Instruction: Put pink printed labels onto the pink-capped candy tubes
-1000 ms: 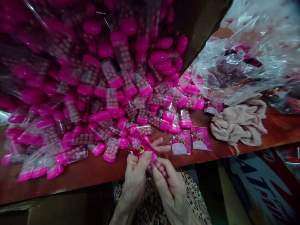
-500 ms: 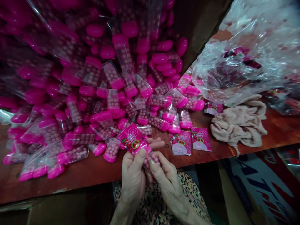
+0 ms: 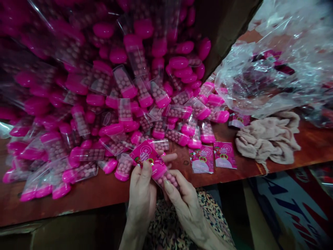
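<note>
My left hand [image 3: 142, 189] pinches a pink printed card [image 3: 147, 152] between thumb and fingers, above the front edge of the table. My right hand [image 3: 186, 199] is closed around a small clear container of pink balls [image 3: 168, 178], thumb on its side. The card's lower end meets the container's upper end; I cannot tell whether it is inside or only against it. Just beyond my hands lies a heap of similar clear containers with bright pink caps [image 3: 125, 168]. To the right, more printed cards [image 3: 225, 155] lie flat on the table.
A crumpled beige cloth [image 3: 269, 139] lies on the reddish-brown table [image 3: 104, 194] at right. Behind it are clear plastic bags [image 3: 281, 80], with dark pink pieces inside. A dark box flap [image 3: 221, 31] stands beside the heap. A printed banner [image 3: 293, 208] hangs below, right.
My left hand has shifted slightly left, its thumb moving up from the container's end onto the card. More of the balls in my right hand show. The view has shifted slightly.
</note>
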`<state>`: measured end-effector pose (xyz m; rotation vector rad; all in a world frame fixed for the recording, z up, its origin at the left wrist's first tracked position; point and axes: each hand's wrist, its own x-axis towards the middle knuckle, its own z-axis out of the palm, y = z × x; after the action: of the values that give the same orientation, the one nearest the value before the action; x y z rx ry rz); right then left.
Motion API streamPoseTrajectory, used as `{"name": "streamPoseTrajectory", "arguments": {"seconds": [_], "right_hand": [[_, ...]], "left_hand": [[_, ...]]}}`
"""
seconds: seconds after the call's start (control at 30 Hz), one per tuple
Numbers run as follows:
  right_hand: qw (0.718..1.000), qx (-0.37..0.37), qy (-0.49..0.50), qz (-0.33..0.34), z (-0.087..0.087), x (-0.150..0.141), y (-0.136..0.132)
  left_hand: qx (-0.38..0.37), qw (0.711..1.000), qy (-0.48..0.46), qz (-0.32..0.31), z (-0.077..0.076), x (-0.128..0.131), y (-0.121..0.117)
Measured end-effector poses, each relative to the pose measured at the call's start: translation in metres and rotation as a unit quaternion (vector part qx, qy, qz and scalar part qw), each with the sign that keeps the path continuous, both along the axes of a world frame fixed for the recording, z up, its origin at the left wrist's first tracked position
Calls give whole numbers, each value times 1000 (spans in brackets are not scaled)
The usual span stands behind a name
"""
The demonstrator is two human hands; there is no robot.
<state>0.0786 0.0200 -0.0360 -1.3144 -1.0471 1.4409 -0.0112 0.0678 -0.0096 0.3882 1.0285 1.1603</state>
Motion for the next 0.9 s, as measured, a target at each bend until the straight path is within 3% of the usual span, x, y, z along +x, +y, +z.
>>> {"name": "streamPoseTrajectory", "arguments": {"seconds": [0.13,0.27,0.4,0.5,0.6,0.73,0.9], "right_hand": [[999,6,-26,24,5,1,2],[998,9,-55,35,11,3,2],[995,11,-88,48,8,10,-4],[992,-7,-125,8,2,17,-9],[981,-21,-181,-70,-2,23,-8],[946,-4,-310,-96,-3,28,-1],[842,65,-527,-94,4,37,1]], "left_hand": [[-25,997,52,58,-3,-4,5],[-39,994,39,91,-6,-6,5],[13,990,48,134,-5,-13,9],[64,979,58,187,-3,-21,14],[58,981,49,178,-4,-23,13],[28,991,22,130,-5,-18,8],[8,995,-11,101,-2,-11,5]]}}
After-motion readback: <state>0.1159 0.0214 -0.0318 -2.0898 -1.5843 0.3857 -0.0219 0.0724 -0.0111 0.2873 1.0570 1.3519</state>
